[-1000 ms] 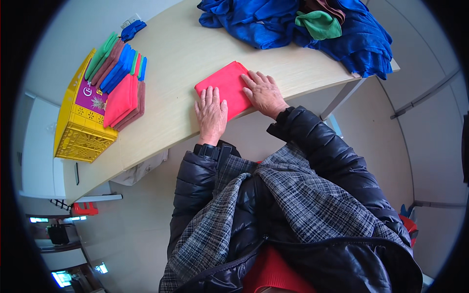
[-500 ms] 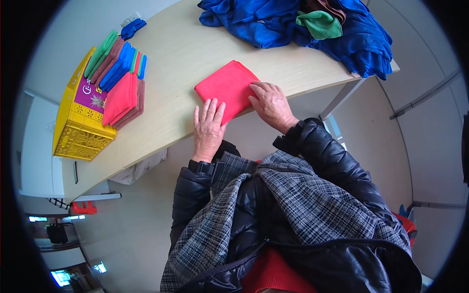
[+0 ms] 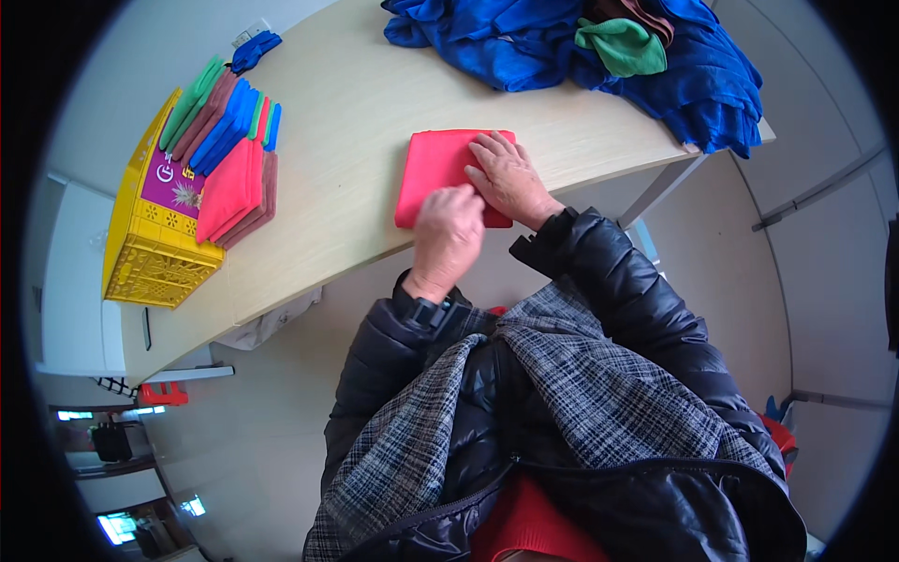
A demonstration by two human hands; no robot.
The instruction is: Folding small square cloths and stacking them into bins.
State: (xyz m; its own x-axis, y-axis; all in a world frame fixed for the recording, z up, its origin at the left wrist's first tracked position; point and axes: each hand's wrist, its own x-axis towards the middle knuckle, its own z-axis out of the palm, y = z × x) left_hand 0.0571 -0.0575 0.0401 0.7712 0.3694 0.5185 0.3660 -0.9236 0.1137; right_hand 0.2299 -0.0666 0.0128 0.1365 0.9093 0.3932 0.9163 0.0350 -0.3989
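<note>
Jacket, black, shiny and quilted [image 3: 646, 300], fills the lower view, both sleeves reaching forward. Open over a red ribbed garment [image 3: 534, 525]; black-and-white checked scarf [image 3: 609, 393] hangs across the front. Black strap [image 3: 433, 314] at left wrist.

Left hand [image 3: 449, 234]: over the lower middle of the cloth, fingers curled inward, loosely fist-like, slightly blurred. Fingertips hidden; cannot tell whether it pinches any fabric.

Right hand [image 3: 512, 180]: laid flat on the right part of the cloth, palm down, fingers extended and a little apart. Grips nothing.

Red folded cloth, roughly square [image 3: 423, 169]: flat beneath both hands, close to the near edge of the pale wood-look counter [image 3: 328, 159].

To the left, well apart from the cloth: yellow plastic crate with pierced pattern and purple panel [image 3: 164, 272]. At its right side, a row of neatly folded cloths in red, brown, blue and green [image 3: 229, 192], set on edge; inside the crate or only against it, cannot tell.

Far side: crumpled blue fabric heap [image 3: 496, 47], spreading right to the counter's edge. Rumpled green cloth [image 3: 626, 49] lies on it, brown cloth [image 3: 646, 17] just beside. Far left, small blue fabric bundle [image 3: 255, 50] near a white wall socket [image 3: 249, 35].
</note>
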